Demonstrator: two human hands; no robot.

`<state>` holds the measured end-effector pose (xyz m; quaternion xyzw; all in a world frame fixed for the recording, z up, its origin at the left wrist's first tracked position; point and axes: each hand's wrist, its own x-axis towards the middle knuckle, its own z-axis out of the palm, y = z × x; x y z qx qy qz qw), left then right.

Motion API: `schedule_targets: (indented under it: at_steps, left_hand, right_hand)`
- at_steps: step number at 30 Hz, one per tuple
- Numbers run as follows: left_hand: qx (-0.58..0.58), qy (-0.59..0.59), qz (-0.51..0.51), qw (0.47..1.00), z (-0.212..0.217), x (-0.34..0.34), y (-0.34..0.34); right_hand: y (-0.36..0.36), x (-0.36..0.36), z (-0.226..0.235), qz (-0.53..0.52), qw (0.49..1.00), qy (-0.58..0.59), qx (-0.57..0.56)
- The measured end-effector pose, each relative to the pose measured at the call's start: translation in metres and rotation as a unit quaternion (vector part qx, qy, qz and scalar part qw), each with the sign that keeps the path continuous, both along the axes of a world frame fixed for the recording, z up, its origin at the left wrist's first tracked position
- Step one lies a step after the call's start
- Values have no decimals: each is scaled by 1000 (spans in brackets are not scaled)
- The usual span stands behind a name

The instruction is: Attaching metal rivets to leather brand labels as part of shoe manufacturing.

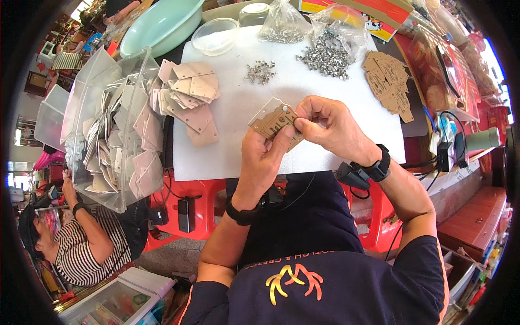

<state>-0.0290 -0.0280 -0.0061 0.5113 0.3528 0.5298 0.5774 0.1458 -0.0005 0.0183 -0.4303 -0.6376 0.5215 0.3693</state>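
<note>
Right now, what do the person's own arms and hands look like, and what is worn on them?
Both forearms are bare below short dark sleeves with orange trim. The left hand has a black band on its wrist. The right hand has a black strap at the wrist carrying a small black device. No gloves; the fingers are bare.

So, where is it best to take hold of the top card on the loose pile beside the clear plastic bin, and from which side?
Probably grip the top card by its right edge, coming from the right over the bare white board. It lies flat and overhangs the fanned pile there, so fingers could slip under it. The clear plastic bin blocks the left side.
</note>
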Motion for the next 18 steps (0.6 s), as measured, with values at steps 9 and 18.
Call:
schedule_targets:
  at_steps: [9, 18]
  left_hand:
    - [-18, -37, 18, 999, -2, -4, 3]
    - [-76, -144, 19, 987, -1, -11, 12]
  right_hand:
    - [4, 5, -1, 31, 996, 56, -58]
    - [0, 8, 8, 66, 987, 41, -143]
